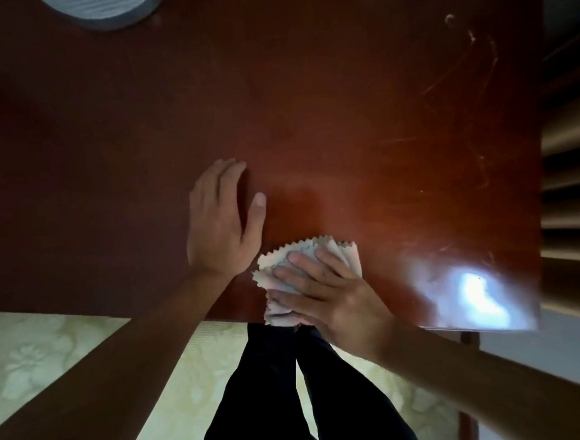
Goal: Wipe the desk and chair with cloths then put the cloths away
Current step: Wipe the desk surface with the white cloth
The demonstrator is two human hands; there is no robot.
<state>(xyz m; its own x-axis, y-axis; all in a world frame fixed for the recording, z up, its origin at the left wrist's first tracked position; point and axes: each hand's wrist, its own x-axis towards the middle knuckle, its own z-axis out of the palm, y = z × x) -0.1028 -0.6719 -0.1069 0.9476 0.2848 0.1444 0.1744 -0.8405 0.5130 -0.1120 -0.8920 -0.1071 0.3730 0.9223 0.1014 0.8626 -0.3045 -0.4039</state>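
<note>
at the near edge of the bench (343, 113), the right grip (335, 295), opened flat, presses a pale zigzag-edged cloth (269, 264) onto the wood; just beside it the left grip (218, 224) rests released, palm down.

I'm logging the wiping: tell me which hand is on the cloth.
The right hand, fingers spread, presses the pale cloth; the left hand lies flat on the bare desk beside it.
</note>
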